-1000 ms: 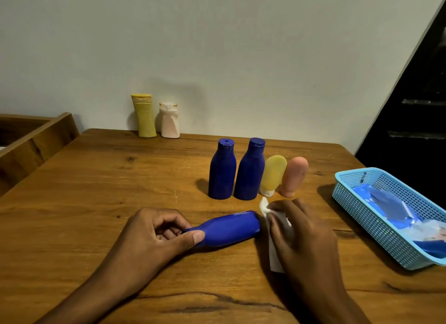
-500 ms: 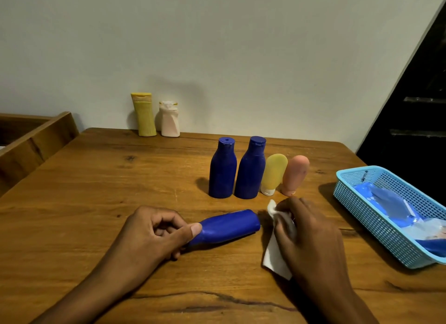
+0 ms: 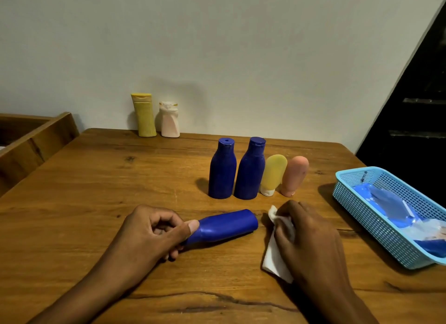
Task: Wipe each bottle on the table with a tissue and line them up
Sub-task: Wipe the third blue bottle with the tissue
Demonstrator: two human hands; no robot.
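A blue bottle lies on its side on the wooden table. My left hand grips its neck end, thumb on top. My right hand holds a white tissue just right of the bottle's base, a small gap between them. Behind stand two blue bottles, a yellow tube and a pink tube in a row. A yellow bottle and a pale pink bottle stand at the back edge by the wall.
A light-blue plastic basket with blue and clear packets sits at the table's right edge. A wooden frame lies left of the table. A dark doorway is at the right.
My right hand with the tissue has drawn away from the lying bottle's base to the right. My left hand keeps its grip on the neck end.
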